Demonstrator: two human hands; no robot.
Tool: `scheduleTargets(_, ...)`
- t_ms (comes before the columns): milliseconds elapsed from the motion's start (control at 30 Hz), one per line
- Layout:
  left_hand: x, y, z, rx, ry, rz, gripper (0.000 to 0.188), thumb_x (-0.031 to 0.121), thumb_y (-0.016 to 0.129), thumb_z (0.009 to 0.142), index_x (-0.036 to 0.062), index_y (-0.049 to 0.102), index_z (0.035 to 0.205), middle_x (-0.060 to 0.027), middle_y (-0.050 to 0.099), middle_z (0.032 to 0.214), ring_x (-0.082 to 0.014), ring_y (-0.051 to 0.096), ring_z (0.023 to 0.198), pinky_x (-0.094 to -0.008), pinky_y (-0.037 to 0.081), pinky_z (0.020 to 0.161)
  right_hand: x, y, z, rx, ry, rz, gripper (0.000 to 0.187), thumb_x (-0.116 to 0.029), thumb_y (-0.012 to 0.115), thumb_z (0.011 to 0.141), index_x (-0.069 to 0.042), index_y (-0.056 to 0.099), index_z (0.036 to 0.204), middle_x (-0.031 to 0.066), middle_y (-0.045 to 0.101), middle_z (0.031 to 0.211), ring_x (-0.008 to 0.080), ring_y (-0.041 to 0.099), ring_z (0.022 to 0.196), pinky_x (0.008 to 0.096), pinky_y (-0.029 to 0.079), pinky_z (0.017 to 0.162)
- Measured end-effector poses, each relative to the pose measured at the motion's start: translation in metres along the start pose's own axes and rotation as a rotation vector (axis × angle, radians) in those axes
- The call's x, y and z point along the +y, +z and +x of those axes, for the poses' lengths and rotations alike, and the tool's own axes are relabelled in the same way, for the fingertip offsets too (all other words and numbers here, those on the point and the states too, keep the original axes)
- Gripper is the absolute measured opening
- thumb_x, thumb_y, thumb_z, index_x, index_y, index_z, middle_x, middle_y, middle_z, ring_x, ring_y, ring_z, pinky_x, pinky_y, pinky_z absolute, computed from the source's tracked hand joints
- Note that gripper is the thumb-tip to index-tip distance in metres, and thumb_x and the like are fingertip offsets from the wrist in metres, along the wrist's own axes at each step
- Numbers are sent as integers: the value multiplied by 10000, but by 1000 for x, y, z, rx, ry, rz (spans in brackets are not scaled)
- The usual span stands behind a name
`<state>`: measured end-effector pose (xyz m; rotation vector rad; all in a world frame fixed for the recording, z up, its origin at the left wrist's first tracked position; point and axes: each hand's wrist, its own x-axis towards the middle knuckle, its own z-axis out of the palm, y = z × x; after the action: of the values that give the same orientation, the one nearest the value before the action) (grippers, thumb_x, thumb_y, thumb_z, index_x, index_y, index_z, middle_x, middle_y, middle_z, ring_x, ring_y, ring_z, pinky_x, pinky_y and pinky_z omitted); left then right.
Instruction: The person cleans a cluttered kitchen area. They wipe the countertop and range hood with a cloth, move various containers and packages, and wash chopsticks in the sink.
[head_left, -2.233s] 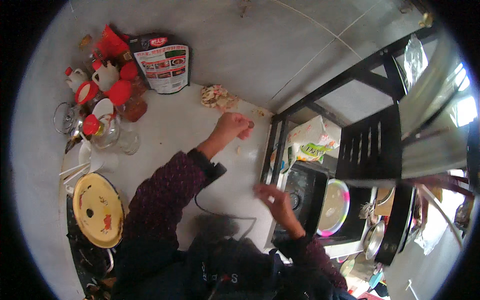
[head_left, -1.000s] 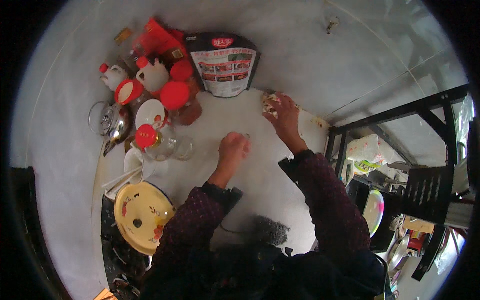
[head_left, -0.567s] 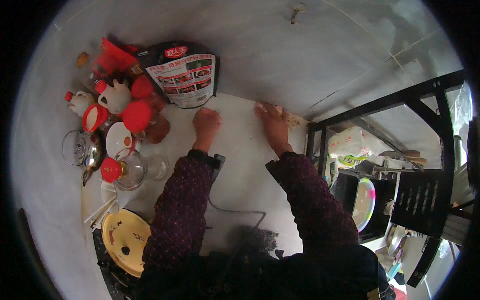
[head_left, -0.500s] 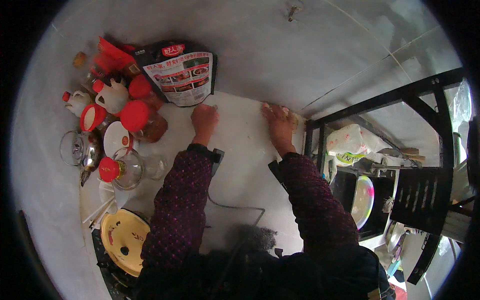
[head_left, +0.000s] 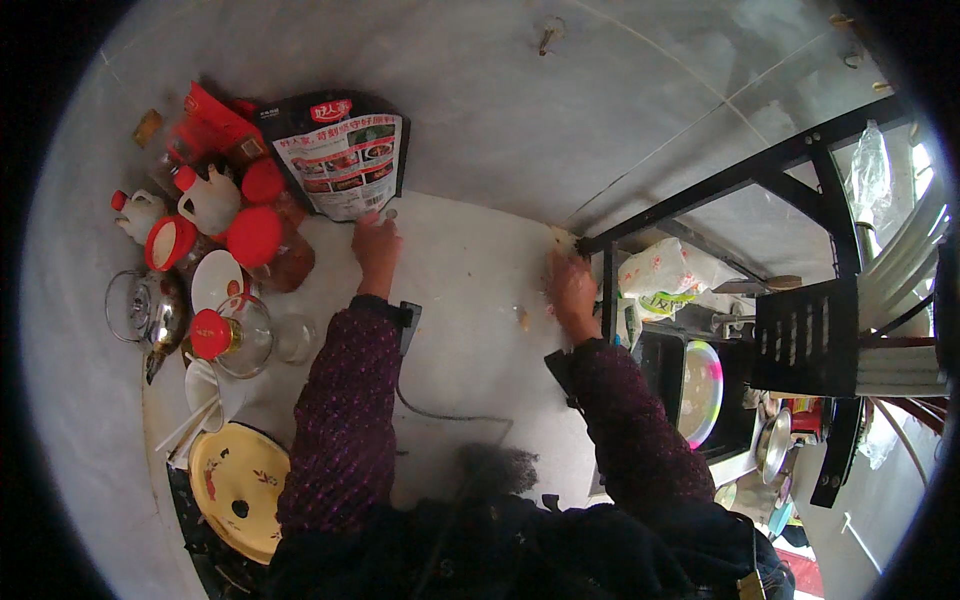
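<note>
My left hand is closed on the pale counter, just below a black stand-up pouch with a printed white panel. A small greyish round spot shows at its fingertips; I cannot make out what it is. Farther right, my right hand presses down on the counter beside the leg of a black metal rack. Its fingers are curled and partly hidden, and something pale and pinkish shows along their edge, too blurred to name. A small light-brown scrap lies on the counter to its left.
Red-lidded jars, a metal kettle, a glass jar and a yellow enamel lid crowd the left side. A thin cable lies near me. Beyond the rack is a sink with a basin.
My right hand has drawn back toward me from the wall corner and sits closer to the rack leg. The light-brown scrap now shows. The whole view has shifted slightly.
</note>
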<state>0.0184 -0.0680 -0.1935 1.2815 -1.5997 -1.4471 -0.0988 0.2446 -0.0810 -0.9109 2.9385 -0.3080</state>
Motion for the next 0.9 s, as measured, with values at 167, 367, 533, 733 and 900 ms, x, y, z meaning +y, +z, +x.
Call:
scheduleTargets(167, 17, -12, -35, -284, 15, 1, 267, 222, 654, 799, 67, 628, 1015, -115, 683, 939, -252, 660, 866, -351, 503, 782, 5, 28, 39, 299, -95, -59, 363, -93, 516, 858, -93, 565, 1219, 129, 596, 1134, 385, 526, 1076, 473, 396, 980)
scheduleTargets(367, 47, -23, -104, -269, 246, 264, 224, 182, 618, 820, 99, 632, 1028, -99, 685, 928, -245, 661, 839, -359, 509, 751, 6, 47, -2, 372, -96, 100, 342, -24, 529, 819, -60, 603, 1152, 147, 587, 1143, 365, 515, 1102, 435, 425, 941)
scheduleTargets(533, 49, -31, -135, -346, 178, 91, 217, 153, 605, 838, 62, 620, 1035, -94, 682, 923, -228, 659, 841, -346, 513, 748, -23, 22, -33, 255, -22, 254, 335, -7, 551, 783, -99, 650, 1090, 129, 665, 1038, 349, 586, 996, 414, 451, 869)
scheduleTargets(733, 65, -67, -155, -303, 137, 109, 222, 137, 600, 848, 46, 616, 1049, -95, 683, 944, -226, 658, 867, -335, 508, 786, -81, 21, 47, 200, -501, 326, 301, -72, 588, 808, -106, 640, 1102, 122, 643, 1100, 329, 593, 992, 401, 451, 858)
scheduleTargets(900, 67, -97, -177, -256, 199, 197, 233, 117, 622, 839, 34, 616, 1057, -102, 679, 989, -234, 647, 923, -335, 496, 831, -105, 54, 36, 107, -558, 428, 313, -131, 578, 837, -144, 632, 1145, 71, 571, 1242, 280, 508, 1140, 448, 383, 920)
